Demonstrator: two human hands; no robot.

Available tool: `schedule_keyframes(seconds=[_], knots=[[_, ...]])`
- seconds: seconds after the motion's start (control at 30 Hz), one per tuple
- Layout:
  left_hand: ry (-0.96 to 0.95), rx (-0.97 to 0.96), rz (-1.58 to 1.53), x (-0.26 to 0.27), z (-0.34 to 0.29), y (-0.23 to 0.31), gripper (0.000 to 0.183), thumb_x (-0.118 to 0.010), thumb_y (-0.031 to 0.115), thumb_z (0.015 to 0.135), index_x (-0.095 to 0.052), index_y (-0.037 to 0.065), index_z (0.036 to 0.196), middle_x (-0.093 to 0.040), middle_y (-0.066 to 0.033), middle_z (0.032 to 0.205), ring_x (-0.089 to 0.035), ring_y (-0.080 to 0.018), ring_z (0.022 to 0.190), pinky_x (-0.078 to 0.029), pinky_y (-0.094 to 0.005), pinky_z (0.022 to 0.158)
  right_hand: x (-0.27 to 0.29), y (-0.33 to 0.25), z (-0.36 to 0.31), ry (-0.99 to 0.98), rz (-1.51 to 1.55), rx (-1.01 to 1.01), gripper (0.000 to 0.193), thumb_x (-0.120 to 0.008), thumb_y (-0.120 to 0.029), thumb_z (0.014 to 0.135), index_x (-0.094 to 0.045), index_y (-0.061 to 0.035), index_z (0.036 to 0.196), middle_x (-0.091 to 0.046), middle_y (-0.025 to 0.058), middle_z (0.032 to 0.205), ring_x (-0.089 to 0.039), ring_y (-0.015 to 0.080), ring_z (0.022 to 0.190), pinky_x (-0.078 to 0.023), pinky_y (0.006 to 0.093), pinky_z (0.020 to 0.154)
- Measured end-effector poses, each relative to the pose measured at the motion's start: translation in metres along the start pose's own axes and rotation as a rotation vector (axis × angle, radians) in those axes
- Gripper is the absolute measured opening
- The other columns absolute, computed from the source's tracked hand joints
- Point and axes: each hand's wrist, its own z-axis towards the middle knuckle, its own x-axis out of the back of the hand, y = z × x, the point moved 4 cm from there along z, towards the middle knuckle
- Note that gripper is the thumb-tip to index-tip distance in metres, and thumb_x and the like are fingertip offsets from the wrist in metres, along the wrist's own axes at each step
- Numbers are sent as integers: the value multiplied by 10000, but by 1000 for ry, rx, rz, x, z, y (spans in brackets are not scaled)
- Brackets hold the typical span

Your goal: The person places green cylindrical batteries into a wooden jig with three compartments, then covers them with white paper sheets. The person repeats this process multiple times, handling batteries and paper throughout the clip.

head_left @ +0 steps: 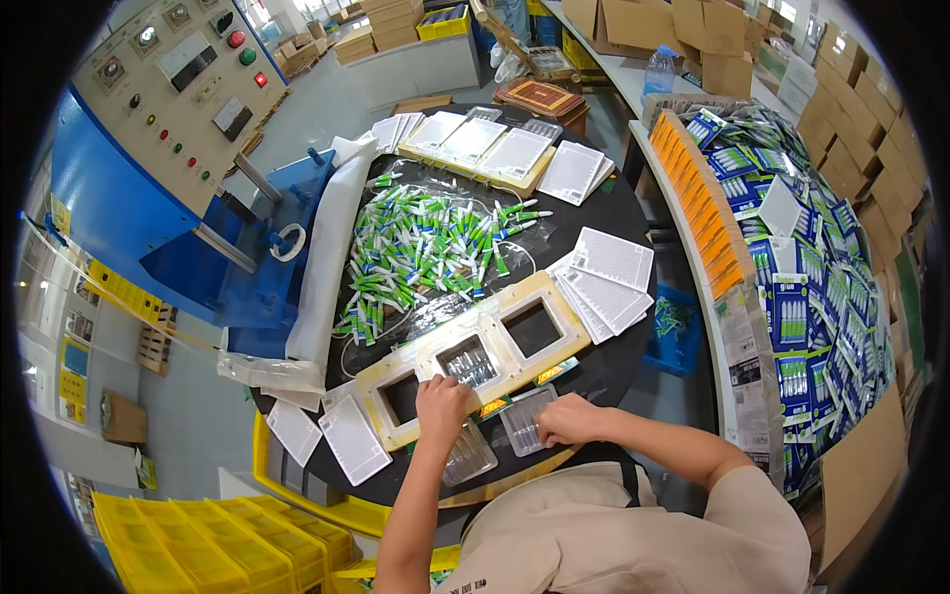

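A pale yellow frame with three rectangular openings (404, 362) lies at the front of a round black table. My left hand (443, 404) is curled over its near edge, by the middle opening, where a clear ribbed blister tray (469, 364) sits. What those fingers pinch is hidden. My right hand (567, 421) has its fingers closed at the right edge of another clear blister tray (524, 421), near the table's front edge. One more clear tray (468, 457) rests just below my left hand. Beyond the frame lies a heap of small green-and-white tubes (421, 243).
White printed cards (351, 436) lie on both sides of the frame. A second yellow frame (475, 170), topped with cards, is at the back. A blue press machine (129, 188) stands left. On the right, a bin holds many packed blister cards (792, 317). Yellow crates (218, 540) sit lower left.
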Motion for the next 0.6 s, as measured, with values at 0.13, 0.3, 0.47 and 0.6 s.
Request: schedule_keyframes(seconds=[0.13,0.3,0.47,0.6], knots=[[-48,77,-154,1,3,-7,130,-759,273,804,-780,145,815,-689,-31,840,-620,-240,899,-466,-386,839,5,-16,-11,199,-308,124,166,-752,-128,722,-711,-58,867,-674,83,933,-678,274,940,-526,394,740],[230,171,-328,38,-41,-2,246,-875,258,739,-750,82,858,-701,-53,894,-640,-283,884,-497,-415,801,18,-49,-46,513,-364,162,56,-653,-128,775,-630,-81,797,-596,44,852,-626,218,855,-508,333,699],[-118,22,-316,40,-115,16,250,-853,300,736,-738,104,839,-668,-31,856,-646,-239,860,-498,-355,750,69,-34,-61,732,-252,145,55,-645,-104,778,-652,-83,829,-607,46,846,-621,226,833,-523,355,694],[-218,-59,-278,19,-130,14,190,-800,308,778,-749,130,816,-660,-22,832,-642,-218,864,-491,-353,746,99,24,-13,827,-411,29,68,-640,-90,789,-681,-87,843,-627,37,859,-641,232,876,-533,359,745]])
